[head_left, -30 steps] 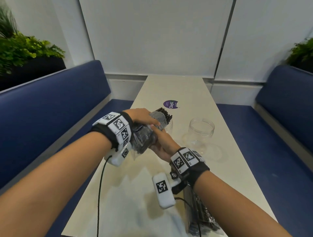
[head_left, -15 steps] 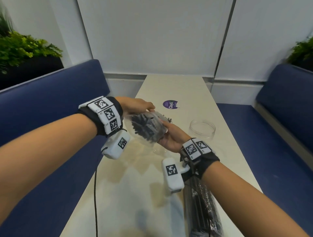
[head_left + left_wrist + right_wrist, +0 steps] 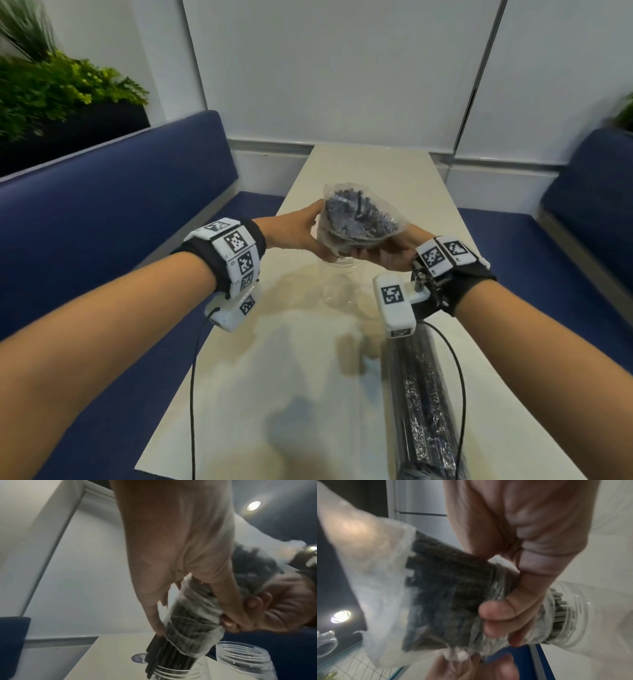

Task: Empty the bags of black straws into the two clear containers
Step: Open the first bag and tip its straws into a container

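A clear bag of black straws [image 3: 356, 219] stands upended, mouth down, over a clear container [image 3: 339, 284] on the table. My left hand [image 3: 318, 236] grips the bag's left side. My right hand [image 3: 373, 253] grips it from below and right. In the left wrist view the bag [image 3: 193, 618] has black straws [image 3: 164, 655] sliding out of its mouth into the container [image 3: 173, 672], and the second clear container [image 3: 243, 660] stands empty beside it. In the right wrist view my fingers [image 3: 501, 609] curl round the bag [image 3: 450, 588] above the container [image 3: 583, 615].
Another full bag of black straws [image 3: 424, 394] lies lengthwise on the white table [image 3: 274, 394] under my right forearm. A purple sticker [image 3: 139, 658] is on the table behind the containers. Blue benches [image 3: 102, 212] run along both sides.
The bag has gone from lying slanted between my hands to standing upended over the container. Both hands have lifted and turned with it, and straws now reach into the container.
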Tool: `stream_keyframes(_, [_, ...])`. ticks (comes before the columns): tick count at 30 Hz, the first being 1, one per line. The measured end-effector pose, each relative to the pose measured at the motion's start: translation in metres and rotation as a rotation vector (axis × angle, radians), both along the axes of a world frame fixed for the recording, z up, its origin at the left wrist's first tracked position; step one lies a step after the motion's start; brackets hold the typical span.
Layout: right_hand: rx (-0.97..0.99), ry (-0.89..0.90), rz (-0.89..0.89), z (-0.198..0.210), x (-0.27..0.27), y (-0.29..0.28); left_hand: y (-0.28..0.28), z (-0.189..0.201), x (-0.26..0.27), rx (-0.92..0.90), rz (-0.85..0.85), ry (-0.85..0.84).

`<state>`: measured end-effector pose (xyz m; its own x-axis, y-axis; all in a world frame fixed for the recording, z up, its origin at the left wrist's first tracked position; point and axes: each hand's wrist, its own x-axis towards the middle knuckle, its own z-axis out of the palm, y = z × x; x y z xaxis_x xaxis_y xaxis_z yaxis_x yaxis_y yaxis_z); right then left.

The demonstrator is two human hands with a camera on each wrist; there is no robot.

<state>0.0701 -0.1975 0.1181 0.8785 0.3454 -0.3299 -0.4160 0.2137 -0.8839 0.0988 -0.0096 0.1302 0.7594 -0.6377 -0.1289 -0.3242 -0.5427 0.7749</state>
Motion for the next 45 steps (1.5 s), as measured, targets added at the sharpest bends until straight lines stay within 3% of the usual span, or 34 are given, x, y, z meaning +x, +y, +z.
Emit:
stream_keyframes(5, [-0.131, 0.0, 0.006, 0.017, 0.002, -0.009, -0.009, -0.014, 0.011, -0.114, 0.084, -0.048])
stream_keyframes(10, [-0.197, 0.025, 0.043, 0.029, 0.008, -0.012, -0.015, -0.003, 0.012, -0.228, 0.038, -0.079])
stream_keyframes(21, [-0.141, -0.009, -0.023, 0.04, 0.011, -0.038, -0.04, 0.025, 0.019, -0.039, 0.004, -0.271])
stream_keyframes(29, [-0.119, 0.041, -0.042, 0.029, 0.007, -0.041, -0.047, 0.003, 0.024, -0.067, 0.004, -0.243])
stream_keyframes(34, [-0.152, -0.019, 0.017, 0.035, 0.009, -0.029, -0.036, -0.002, 0.024, -0.208, -0.006, -0.125])
stream_keyframes(39, [-0.307, -0.102, 0.089, 0.038, 0.014, -0.014, -0.026, -0.004, 0.021, -0.326, -0.072, -0.008])
stream_keyframes(45, [-0.521, -0.184, 0.068, 0.033, 0.025, -0.001, -0.021, -0.012, 0.021, -0.421, 0.026, -0.072])
